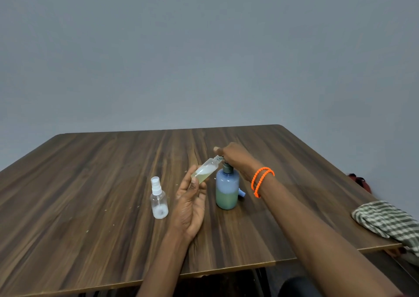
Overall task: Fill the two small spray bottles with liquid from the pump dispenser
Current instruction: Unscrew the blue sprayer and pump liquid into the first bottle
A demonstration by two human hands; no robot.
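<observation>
Left hand (189, 202) grips the tilted clear uncapped spray bottle (205, 170) — part-filled — at the blue pump dispenser (227, 190); right hand (235, 157) presses its pump; capped clear bottle (159, 200) awaits on the tabletop — nearly empty

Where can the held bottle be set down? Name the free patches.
Bare wood lies left of the capped spray bottle and along the far table edge. Also between the right forearm and the cloth. Crowded: around the dispenser, where the left hand tilts the open bottle under the right hand.
</observation>
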